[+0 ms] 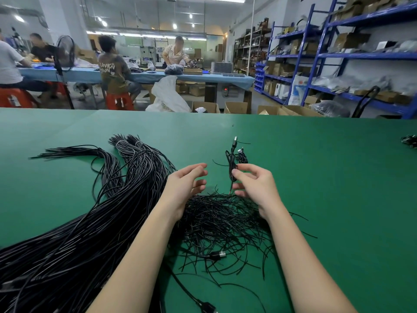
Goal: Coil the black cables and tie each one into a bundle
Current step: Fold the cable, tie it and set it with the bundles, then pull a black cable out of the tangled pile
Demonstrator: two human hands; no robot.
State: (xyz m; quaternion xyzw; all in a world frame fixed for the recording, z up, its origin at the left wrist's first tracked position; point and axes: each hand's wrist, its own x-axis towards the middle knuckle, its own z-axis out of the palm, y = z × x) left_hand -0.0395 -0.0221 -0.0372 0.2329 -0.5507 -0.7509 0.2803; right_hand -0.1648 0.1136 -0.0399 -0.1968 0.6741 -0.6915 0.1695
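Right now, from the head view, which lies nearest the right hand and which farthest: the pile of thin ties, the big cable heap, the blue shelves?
1. Pile of thin ties, directly beneath the right hand.
2. Big cable heap, left.
3. Blue shelves, far right background.

Green table (pixel 316 177) under the fingers; beyond them blue shelving (pixel 320 55), cardboard boxes (pixel 235 107), standing fan (pixel 65 53), seated workers (pixel 114 71).

1. On the back of the brown short-sleeved T-shirt (pixel 112 72), worn by a person seated on a red stool at the far blue-covered table, pale block letters read "UNKN" over "OWN"
2. The small red digits on the grey scale display (pixel 225 89) under that table are too blurred to read
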